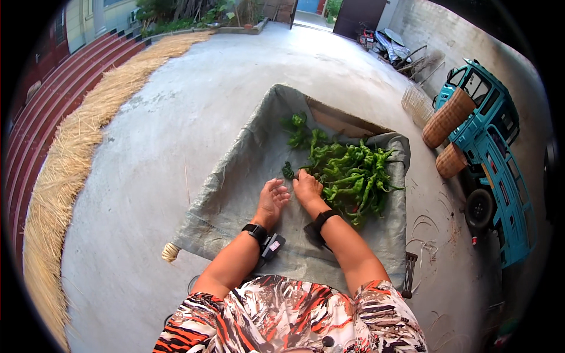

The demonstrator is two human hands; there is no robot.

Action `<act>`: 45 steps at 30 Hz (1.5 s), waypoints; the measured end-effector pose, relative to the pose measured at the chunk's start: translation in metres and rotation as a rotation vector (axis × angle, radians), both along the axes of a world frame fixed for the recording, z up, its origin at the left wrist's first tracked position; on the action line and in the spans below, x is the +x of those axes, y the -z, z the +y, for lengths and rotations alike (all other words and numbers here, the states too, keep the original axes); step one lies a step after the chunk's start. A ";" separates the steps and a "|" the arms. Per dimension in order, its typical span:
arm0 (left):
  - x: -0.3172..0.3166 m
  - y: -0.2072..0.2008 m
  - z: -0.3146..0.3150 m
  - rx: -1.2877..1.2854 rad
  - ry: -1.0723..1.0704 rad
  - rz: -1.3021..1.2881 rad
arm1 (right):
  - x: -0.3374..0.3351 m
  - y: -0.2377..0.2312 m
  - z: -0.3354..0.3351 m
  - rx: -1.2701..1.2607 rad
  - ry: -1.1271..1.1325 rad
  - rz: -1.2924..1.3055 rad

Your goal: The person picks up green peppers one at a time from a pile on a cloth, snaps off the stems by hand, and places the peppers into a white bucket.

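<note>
A heap of long green peppers (359, 176) lies on the right side of a cloth-lined cart bed (235, 176). A smaller bunch of peppers (297, 129) lies at its far end. My right hand (308, 188) is at the heap's left edge, fingers curled closed. A dark, wrinkled green pepper (288, 170) shows at its fingertips and appears to be in its grip. Just left of it, my left hand (273, 202) is held palm inward, fingers loosely bent and apart, with nothing seen in it. Both wrists wear black straps; a small grey device (272, 247) sits by the left one.
A cardboard piece (347, 119) lines the bed's far right side. Right of the cart stand a teal three-wheeled truck (488, 135) and wicker baskets (448, 117). Straw (73, 159) lies along red steps (50, 112) on the left.
</note>
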State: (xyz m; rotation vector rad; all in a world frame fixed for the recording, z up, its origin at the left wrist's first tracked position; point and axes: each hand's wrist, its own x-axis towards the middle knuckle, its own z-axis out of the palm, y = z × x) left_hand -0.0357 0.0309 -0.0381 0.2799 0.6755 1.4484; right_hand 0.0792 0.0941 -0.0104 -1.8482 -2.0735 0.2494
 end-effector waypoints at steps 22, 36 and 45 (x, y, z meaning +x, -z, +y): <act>0.000 0.021 0.009 -0.028 0.115 0.056 | 0.107 -0.062 -0.036 -0.415 -0.047 2.056; 0.005 0.009 0.005 -0.005 0.172 0.250 | -0.004 -0.090 0.082 0.180 -0.178 0.471; 0.005 0.006 -0.009 -0.041 0.159 0.225 | -0.051 -0.082 0.121 0.112 -0.154 0.057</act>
